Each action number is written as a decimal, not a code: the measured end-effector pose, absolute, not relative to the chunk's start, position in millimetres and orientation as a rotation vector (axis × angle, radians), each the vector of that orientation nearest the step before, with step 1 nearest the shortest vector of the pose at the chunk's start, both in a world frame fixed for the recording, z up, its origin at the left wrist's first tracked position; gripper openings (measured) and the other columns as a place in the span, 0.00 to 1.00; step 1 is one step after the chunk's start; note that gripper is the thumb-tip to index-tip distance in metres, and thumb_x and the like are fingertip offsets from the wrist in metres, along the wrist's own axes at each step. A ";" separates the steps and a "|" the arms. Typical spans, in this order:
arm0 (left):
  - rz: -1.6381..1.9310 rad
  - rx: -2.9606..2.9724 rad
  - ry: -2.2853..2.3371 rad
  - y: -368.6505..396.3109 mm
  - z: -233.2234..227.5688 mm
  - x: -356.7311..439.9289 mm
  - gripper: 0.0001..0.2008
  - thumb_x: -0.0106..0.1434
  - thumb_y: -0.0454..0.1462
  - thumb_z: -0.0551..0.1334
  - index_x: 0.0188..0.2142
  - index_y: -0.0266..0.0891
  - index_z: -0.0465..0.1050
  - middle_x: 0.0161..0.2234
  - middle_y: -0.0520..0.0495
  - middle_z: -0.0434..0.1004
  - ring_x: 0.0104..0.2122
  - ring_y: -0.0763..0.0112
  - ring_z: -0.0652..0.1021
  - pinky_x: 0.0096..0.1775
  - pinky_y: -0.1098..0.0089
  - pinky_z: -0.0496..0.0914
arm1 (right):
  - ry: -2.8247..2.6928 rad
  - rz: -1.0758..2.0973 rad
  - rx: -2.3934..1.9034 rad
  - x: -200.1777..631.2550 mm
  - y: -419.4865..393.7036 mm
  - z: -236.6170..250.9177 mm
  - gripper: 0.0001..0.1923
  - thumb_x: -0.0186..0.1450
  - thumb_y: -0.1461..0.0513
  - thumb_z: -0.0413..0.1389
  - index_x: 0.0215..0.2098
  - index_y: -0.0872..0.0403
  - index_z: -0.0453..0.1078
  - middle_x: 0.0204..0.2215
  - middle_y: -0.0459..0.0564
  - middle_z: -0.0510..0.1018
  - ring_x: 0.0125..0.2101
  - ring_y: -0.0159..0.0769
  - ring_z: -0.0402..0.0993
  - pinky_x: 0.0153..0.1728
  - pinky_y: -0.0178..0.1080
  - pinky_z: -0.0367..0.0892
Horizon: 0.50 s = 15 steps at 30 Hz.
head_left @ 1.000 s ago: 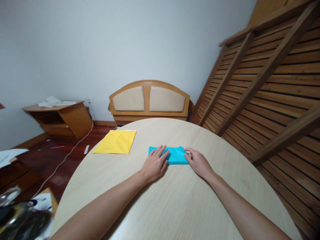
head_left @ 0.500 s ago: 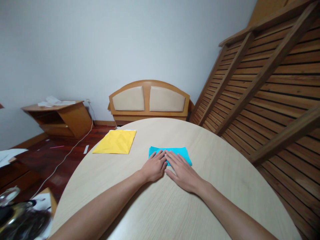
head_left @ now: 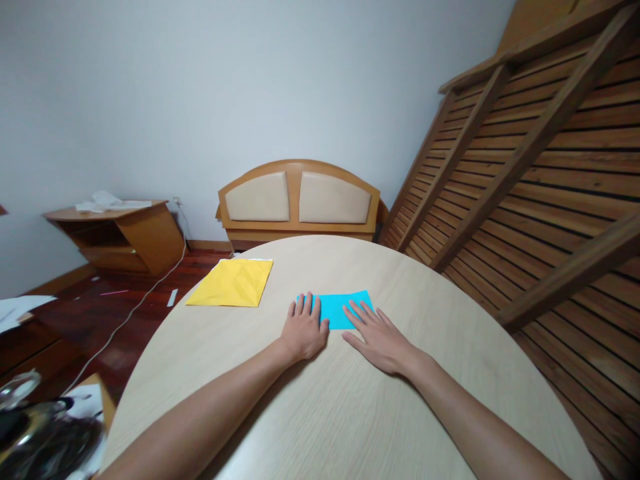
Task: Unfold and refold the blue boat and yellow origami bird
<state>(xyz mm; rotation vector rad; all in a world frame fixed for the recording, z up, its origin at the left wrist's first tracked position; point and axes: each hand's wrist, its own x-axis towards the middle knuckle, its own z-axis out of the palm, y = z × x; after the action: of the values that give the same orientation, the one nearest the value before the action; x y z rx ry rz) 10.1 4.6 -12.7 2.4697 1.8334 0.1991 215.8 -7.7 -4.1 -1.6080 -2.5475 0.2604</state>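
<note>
Fingers of both hands lie spread flat on the blue paper (head_left: 336, 309).

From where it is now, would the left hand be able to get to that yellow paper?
Probably yes. The left hand lies flat on the blue paper, and the yellow paper lies farther out to its left on the same table. Only bare tabletop shows between them, and the arm looks to have stretch left.

A home room: a padded wooden headboard (head_left: 299, 200) against the wall, slatted bed frame (head_left: 525, 167), low side cabinet (head_left: 120, 237).
</note>
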 end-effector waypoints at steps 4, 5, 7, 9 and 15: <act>0.202 2.481 1.822 -6.9 -12.4 16.9 0.34 0.71 0.50 0.46 0.68 0.29 0.52 0.69 0.32 0.46 0.68 0.45 0.50 0.65 0.47 0.48 | -2.511 0.088 -1.563 209.7 -12.2 -0.5 0.37 0.71 0.43 0.40 0.68 0.58 0.56 0.68 0.58 0.55 0.69 0.50 0.44 0.67 0.57 0.40; 0.214 2.502 1.791 -9.9 -12.7 18.8 0.34 0.71 0.51 0.45 0.68 0.30 0.52 0.69 0.32 0.46 0.69 0.46 0.49 0.65 0.47 0.47 | -2.513 0.117 -1.534 207.4 -13.1 -1.3 0.37 0.72 0.43 0.39 0.69 0.58 0.54 0.68 0.57 0.54 0.69 0.48 0.44 0.68 0.54 0.42; 0.258 2.568 1.691 -14.1 -13.1 21.6 0.34 0.71 0.50 0.45 0.68 0.30 0.51 0.70 0.34 0.45 0.69 0.49 0.47 0.66 0.49 0.45 | -2.519 0.214 -1.518 203.9 -13.0 -5.3 0.37 0.73 0.44 0.36 0.70 0.57 0.50 0.69 0.56 0.52 0.69 0.46 0.43 0.67 0.52 0.45; 0.271 2.618 1.561 -15.0 -12.9 22.4 0.33 0.71 0.48 0.44 0.69 0.30 0.49 0.70 0.36 0.44 0.69 0.53 0.47 0.67 0.52 0.45 | -2.549 0.287 -1.499 203.9 -10.1 -10.9 0.36 0.73 0.44 0.34 0.71 0.56 0.48 0.70 0.53 0.49 0.70 0.45 0.41 0.68 0.53 0.43; 0.199 2.582 1.511 -5.9 -11.3 17.8 0.32 0.72 0.48 0.43 0.69 0.32 0.48 0.70 0.37 0.45 0.69 0.53 0.50 0.66 0.53 0.48 | -2.527 0.288 -1.609 222.1 5.7 -18.9 0.38 0.71 0.41 0.38 0.71 0.53 0.48 0.71 0.50 0.46 0.70 0.46 0.38 0.68 0.54 0.41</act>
<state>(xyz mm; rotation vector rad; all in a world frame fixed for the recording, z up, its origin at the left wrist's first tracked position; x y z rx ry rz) 17.8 -5.9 -11.3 2.5818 1.5113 0.1993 222.1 5.7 -18.9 -1.6092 -2.5269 0.2876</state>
